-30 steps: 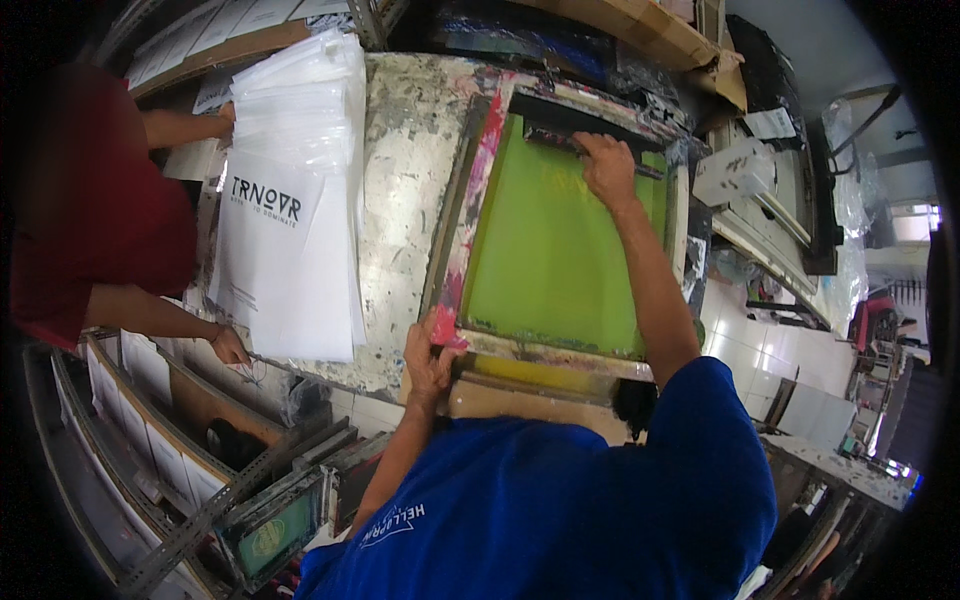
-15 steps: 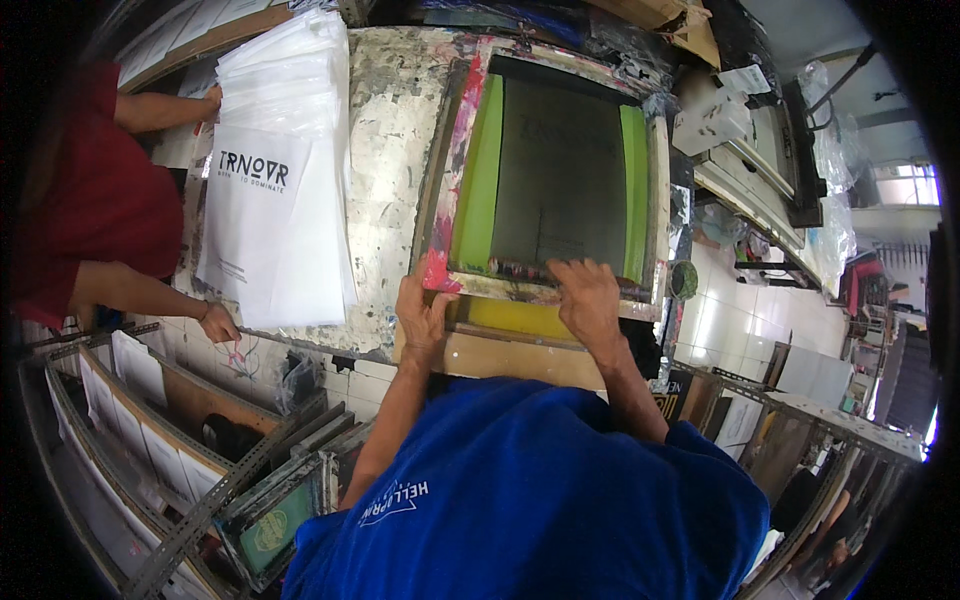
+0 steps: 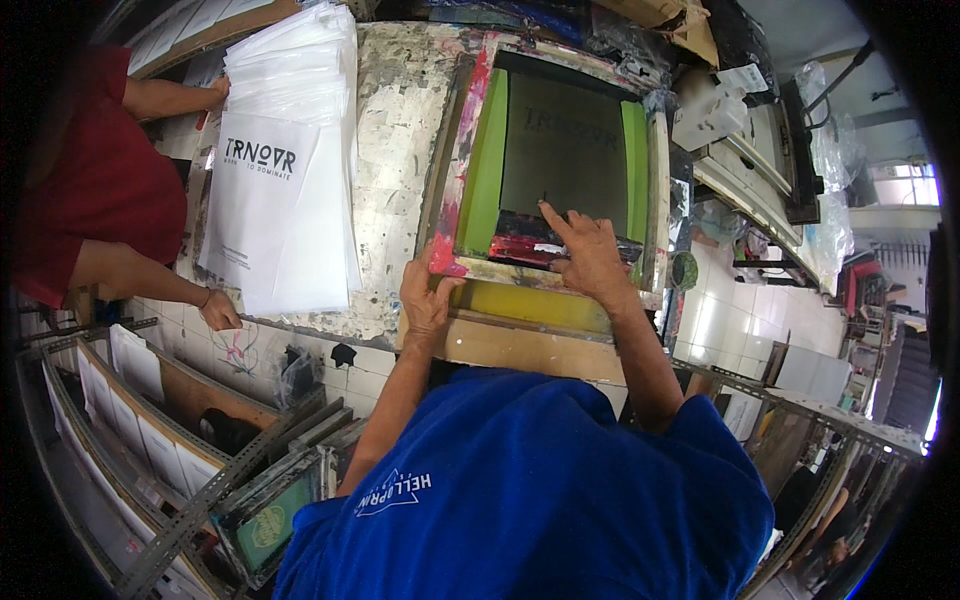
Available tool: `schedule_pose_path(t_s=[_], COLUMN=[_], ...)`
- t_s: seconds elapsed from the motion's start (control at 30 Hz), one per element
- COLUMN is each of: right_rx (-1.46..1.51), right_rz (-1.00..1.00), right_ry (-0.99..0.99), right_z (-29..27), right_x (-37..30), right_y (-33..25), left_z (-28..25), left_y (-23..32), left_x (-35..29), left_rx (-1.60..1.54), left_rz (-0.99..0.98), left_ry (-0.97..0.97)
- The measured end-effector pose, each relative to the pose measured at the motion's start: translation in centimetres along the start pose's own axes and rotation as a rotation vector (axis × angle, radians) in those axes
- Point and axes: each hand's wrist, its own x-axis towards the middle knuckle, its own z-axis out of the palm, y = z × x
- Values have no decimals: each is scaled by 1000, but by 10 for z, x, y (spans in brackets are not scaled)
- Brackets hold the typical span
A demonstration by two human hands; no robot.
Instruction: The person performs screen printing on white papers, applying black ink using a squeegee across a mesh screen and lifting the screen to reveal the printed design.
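Observation:
A screen-printing frame (image 3: 469, 160), wooden and smeared with pink and red ink, lies on the worktable in front of me. Its mesh is dark in the middle with green strips at both sides. My left hand (image 3: 428, 296) grips the near left corner of this frame, thumb on the wood. In my right hand (image 3: 592, 258) is a squeegee (image 3: 520, 236), dark and stained red, lying across the near end of the mesh. The index finger stretches forward over it. Below the frame's near edge a yellow strip (image 3: 540, 304) shows; what lies under the mesh is hidden.
To the left stands a tall pile of white printed bags or sheets (image 3: 290, 210). Beside it is a co-worker in a red shirt (image 3: 125, 190), one hand at the pile. Racks (image 3: 170, 420) fill the lower left. Equipment (image 3: 750, 190) stands right of the frame.
My right hand has moved slightly away from me and tipped the squeegee, so its red-stained face now shows. The left hand stays at the frame's corner.

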Motion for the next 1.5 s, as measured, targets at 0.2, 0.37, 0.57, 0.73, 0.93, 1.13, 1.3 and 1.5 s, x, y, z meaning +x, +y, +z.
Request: schedule_pose_path(t_s=[0.2, 0.37, 0.57, 0.73, 0.93, 1.13, 1.3, 1.5], right_rx=[-4, 41, 47, 131, 80, -32, -36, -104], right_rz=[101, 31, 50, 72, 34, -27, 20, -113], right_ry=[20, 22, 129, 193, 337, 523, 465, 543], right_z=[-3, 12, 46, 52, 39, 38, 22, 8], right_x=[6, 3, 10, 55, 123, 201, 255, 299], right_y=[-1, -1, 4, 33, 76, 129, 159, 194], left_z=[-2, 0, -5, -7, -7, -6, -7, -3], left_y=[-4, -8, 2, 4, 4, -2, -4, -11], left_x=[-1, -4, 1, 3, 0, -2, -5, -8], left_rx=[28, 82, 184, 166, 171, 191, 163, 94], left_rz=[15, 35, -9, -88, -96, -88, -108, -103], left_ry=[6, 47, -14, -62, -49, -48, -40, -10])
